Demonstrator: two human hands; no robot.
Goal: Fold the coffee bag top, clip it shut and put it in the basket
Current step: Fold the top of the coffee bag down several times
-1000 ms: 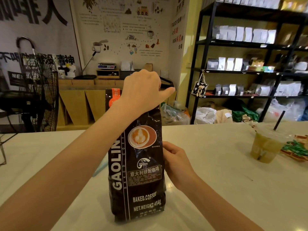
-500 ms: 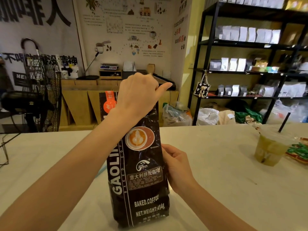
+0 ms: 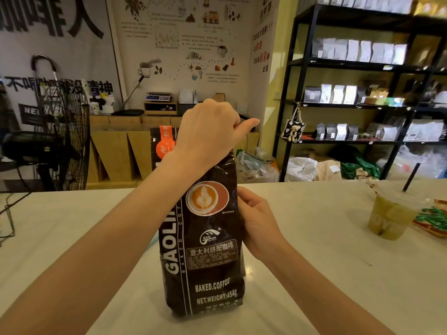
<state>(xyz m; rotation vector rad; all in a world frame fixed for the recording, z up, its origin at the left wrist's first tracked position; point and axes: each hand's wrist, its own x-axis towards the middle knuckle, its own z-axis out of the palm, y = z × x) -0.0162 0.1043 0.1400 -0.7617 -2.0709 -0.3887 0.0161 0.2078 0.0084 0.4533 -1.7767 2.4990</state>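
The black coffee bag stands upright on the white counter. Left hand is clenched over its top, probably pinching the fold, while right hand grips the side to steady it.

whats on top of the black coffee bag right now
The left hand is closed over the top of the upright black foil coffee bag, gripping it. An orange-printed corner shows beside the wrist. The hand hides the fold itself, and no clip is visible.
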